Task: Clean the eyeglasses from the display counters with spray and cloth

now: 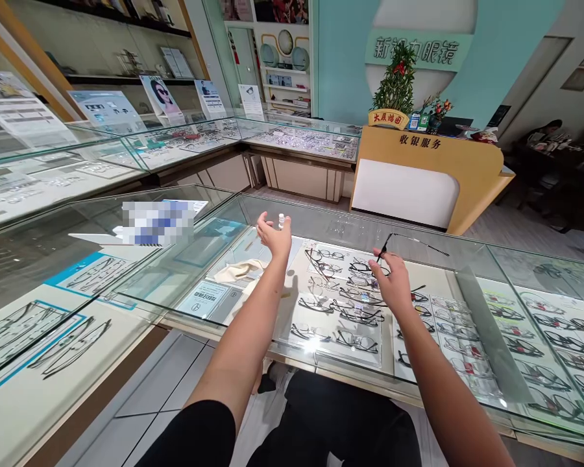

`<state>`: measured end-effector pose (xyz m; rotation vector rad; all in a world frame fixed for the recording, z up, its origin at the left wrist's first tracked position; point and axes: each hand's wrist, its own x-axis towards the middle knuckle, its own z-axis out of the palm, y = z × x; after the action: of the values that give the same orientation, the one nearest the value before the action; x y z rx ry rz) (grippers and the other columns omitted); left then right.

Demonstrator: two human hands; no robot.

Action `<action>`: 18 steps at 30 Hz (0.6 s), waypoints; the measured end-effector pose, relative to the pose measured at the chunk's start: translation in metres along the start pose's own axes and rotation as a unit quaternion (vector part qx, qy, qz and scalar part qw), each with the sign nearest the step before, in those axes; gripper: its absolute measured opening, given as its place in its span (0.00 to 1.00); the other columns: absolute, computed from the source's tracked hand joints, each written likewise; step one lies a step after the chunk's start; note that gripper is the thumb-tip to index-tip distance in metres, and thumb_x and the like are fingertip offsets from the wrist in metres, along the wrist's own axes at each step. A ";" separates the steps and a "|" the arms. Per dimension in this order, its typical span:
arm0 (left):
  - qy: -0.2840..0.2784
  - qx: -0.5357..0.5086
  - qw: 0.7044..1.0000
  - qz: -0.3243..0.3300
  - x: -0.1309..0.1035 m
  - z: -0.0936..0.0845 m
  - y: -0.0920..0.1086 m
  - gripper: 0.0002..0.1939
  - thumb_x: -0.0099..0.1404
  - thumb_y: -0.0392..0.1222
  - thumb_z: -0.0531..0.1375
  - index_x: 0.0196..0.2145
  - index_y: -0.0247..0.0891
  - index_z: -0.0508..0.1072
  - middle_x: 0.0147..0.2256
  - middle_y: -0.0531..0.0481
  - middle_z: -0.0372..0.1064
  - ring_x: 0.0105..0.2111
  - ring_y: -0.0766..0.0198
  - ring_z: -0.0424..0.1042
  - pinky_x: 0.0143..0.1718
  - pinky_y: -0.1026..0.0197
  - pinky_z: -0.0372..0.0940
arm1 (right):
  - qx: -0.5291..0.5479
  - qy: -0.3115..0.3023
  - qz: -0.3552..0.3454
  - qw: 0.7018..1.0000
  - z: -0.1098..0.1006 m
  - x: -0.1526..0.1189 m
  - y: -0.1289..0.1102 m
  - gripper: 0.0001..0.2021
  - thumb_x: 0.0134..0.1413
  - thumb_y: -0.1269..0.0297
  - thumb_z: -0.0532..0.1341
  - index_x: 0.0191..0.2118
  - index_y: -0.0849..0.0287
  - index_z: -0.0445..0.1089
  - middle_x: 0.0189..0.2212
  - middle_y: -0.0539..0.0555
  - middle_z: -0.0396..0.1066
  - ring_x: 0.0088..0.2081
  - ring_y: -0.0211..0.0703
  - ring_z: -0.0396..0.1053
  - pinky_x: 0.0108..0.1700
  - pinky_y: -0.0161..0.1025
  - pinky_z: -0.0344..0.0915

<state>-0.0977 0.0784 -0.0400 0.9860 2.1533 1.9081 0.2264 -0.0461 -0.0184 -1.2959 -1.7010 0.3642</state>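
My left hand [276, 239] is raised over the glass counter, its fingers and thumb curved around a small white bottle [281, 221]. The bottle's lower part is hidden by the hand. To the right, my right hand [392, 275] pinches a pair of dark-framed eyeglasses [385, 246] above the counter. One thin temple of these glasses reaches out to the right; part of the frame is behind my fingers. Below my hands, rows of eyeglasses [357, 340] lie under the glass. A cream cloth [238, 270] lies left of my left forearm, near a pale blue printed card [204, 299].
The glass display counter [253, 202] spans the view, with more frames on both sides. A blurred-out booklet [160, 224] rests at the left. Beyond stand a wooden cashier desk [477, 152] with a potted plant [396, 84], and further showcases with upright signs [160, 97].
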 end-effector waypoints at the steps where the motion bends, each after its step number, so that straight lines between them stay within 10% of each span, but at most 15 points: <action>1: -0.023 0.014 1.000 -0.004 0.000 0.002 -0.002 0.36 0.62 0.46 0.70 0.64 0.43 0.61 0.54 0.41 0.67 0.60 0.49 0.65 0.64 0.47 0.56 | 0.000 0.000 -0.001 1.000 0.000 0.000 0.001 0.21 0.69 0.47 0.59 0.57 0.54 0.76 0.53 0.61 0.78 0.58 0.59 0.69 0.61 0.56 0.65; 7: -0.174 -0.026 0.982 -0.063 0.002 0.012 -0.016 0.25 0.62 0.35 0.67 0.55 0.42 0.66 0.49 0.45 0.74 0.53 0.51 0.70 0.65 0.45 0.54 | 0.000 0.001 0.000 1.000 0.001 0.001 0.001 0.21 0.69 0.48 0.59 0.55 0.55 0.76 0.53 0.61 0.79 0.57 0.58 0.69 0.61 0.57 0.64; 14: -0.202 -0.129 0.968 -0.068 0.000 0.011 -0.001 0.13 0.66 0.39 0.60 0.48 0.43 0.65 0.40 0.50 0.69 0.41 0.61 0.72 0.47 0.57 0.68 | 0.009 -0.003 0.007 1.000 -0.001 0.001 -0.004 0.22 0.71 0.46 0.56 0.56 0.54 0.76 0.53 0.61 0.79 0.57 0.58 0.69 0.60 0.56 0.64; 18: -0.314 -0.357 0.867 -0.149 -0.012 -0.003 0.033 0.12 0.64 0.48 0.60 0.43 0.44 0.64 0.32 0.55 0.62 0.29 0.65 0.67 0.26 0.66 0.62 | 0.021 -0.005 0.012 1.000 -0.003 0.001 -0.006 0.21 0.73 0.47 0.54 0.55 0.53 0.77 0.52 0.59 0.79 0.56 0.57 0.70 0.59 0.53 0.64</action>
<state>-0.0765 0.0702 -0.0127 0.8666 1.0310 1.6795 0.2251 -0.0486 -0.0117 -1.2874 -1.6780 0.4195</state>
